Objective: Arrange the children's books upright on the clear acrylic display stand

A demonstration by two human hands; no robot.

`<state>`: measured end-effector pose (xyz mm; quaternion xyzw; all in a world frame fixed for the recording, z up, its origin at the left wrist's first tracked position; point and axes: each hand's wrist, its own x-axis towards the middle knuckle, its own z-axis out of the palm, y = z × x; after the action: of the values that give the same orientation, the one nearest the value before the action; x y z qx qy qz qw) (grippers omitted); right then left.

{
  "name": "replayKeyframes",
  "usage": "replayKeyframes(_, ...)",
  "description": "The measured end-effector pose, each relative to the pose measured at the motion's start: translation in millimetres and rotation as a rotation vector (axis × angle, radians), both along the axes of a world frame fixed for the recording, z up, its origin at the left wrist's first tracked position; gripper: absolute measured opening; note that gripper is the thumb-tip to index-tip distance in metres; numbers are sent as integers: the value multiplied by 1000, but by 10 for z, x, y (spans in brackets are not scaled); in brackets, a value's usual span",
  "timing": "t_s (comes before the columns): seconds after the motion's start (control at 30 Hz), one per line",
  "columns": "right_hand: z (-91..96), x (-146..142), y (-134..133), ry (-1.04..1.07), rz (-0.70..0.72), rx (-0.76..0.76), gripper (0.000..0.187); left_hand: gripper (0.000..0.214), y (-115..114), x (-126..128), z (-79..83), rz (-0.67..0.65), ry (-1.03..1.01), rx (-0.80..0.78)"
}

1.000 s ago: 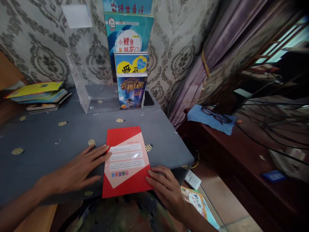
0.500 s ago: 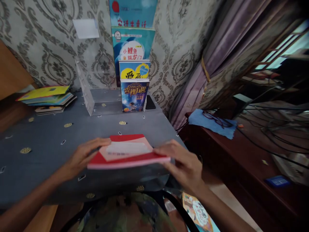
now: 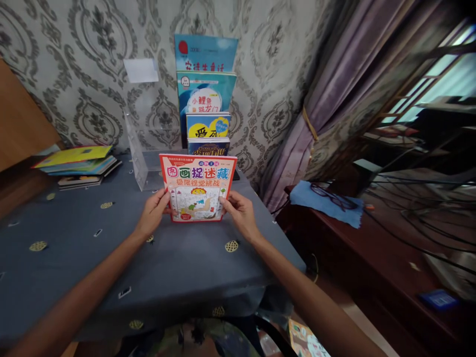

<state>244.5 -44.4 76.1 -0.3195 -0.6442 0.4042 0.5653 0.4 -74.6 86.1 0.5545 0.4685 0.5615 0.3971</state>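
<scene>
A thin red-bordered picture book (image 3: 197,191) stands nearly upright between my hands, its illustrated cover facing me. My left hand (image 3: 153,213) is closed on its left edge, thumb in front. On the right edge, my right hand (image 3: 240,213) pinches it the same way. Directly behind it, a dark blue book (image 3: 208,147) is partly covered. Further back rise a yellow-and-blue book (image 3: 208,126), a teal book (image 3: 206,91) and a taller blue book (image 3: 206,52), stepped in a clear acrylic stand (image 3: 137,148) whose left side shows.
A pile of books (image 3: 82,163) lies at the table's back left. On the right, a dark red desk (image 3: 334,238) holds a blue cloth (image 3: 323,201) with glasses on it, and tangled cables. A purple curtain (image 3: 293,144) hangs beside the patterned wall. Another book (image 3: 305,339) lies below the table edge.
The red-bordered book has gone from lying almost flat near me to upright, with its cover towards me. Both hands have carried it forward to the front of the stand.
</scene>
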Motion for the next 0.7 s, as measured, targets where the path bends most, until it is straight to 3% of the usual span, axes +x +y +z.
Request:
replayKeyframes(0.2,-7,-19,70,-24,31,-80,40,53,-3,9,24,20,-2,-47)
replayKeyframes(0.37,-162,0,98,-64,102,-258,40,53,-64,-29,-89,-45,-28,-251)
replayKeyframes(0.53,-436,26,119,-280,55,-318,30,51,-101,-117,-250,-156,87,-480)
replayKeyframes(0.7,-401,43,103,-636,-37,-230,19,47,-71,-214,-305,-103,355,-472)
